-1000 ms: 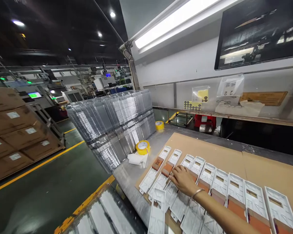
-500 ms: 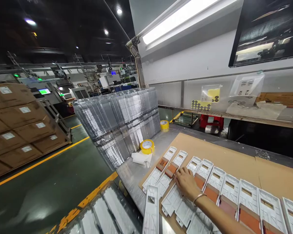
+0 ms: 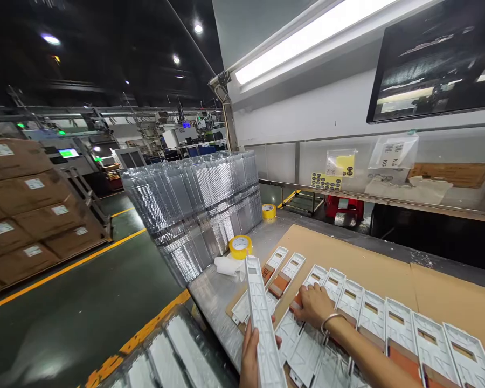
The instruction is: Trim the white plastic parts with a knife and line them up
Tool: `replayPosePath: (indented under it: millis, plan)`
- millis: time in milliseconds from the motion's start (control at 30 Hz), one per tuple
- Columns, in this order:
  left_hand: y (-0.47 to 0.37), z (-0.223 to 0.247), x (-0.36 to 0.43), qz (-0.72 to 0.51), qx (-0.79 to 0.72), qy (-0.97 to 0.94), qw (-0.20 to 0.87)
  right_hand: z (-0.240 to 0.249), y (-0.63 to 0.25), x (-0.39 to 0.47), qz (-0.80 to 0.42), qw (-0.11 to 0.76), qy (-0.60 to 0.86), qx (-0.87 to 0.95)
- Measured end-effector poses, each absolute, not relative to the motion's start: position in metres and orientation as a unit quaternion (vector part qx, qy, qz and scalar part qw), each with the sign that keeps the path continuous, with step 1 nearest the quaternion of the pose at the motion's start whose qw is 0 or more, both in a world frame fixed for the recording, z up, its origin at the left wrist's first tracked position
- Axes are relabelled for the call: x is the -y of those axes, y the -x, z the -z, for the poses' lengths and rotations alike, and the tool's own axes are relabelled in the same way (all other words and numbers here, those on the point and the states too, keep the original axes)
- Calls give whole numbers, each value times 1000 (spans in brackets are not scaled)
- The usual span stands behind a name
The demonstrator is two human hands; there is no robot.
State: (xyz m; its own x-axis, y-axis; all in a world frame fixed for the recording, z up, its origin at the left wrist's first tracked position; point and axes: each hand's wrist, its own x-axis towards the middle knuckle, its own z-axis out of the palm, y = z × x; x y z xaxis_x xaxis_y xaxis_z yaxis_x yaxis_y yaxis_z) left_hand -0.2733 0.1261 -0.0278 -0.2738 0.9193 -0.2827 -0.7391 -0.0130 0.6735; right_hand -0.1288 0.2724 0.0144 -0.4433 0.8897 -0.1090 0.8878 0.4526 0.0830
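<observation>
My left hand [image 3: 249, 355] is wrapped around a long white plastic panel [image 3: 261, 318] with a small rectangular window near its top, held tilted above the table's left edge. My right hand [image 3: 316, 306], with a bangle at the wrist, reaches across the row. Its curled fingers are on an orange-brown block [image 3: 296, 302] lying in one of the panels; the fingertips are partly hidden. Two panels to the left carry similar blocks, one orange [image 3: 279, 284] and one with dark lettering [image 3: 268, 274]. Several more white panels [image 3: 372, 311] with blocks lie side by side to the right.
Brown cardboard [image 3: 359, 257] covers the metal table. Yellow tape rolls [image 3: 240, 247] and a white crumpled sheet [image 3: 228, 266] lie near stacked clear plastic trays [image 3: 194, 202]. A stack of white parts [image 3: 157, 353] stands low on the left. A shelf [image 3: 388, 198] runs behind.
My left hand has come into view and lifted the white panel from the table's left edge. My right hand has shifted slightly right, off the second panel's side. The view has turned slightly.
</observation>
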Motion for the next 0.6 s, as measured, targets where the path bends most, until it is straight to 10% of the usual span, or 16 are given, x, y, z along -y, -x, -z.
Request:
replayPosePath:
  millis: [600]
  plan:
    - [237,55,-151,-684,-468,-149,539,-16,129,-279,22,107,-497,-861]
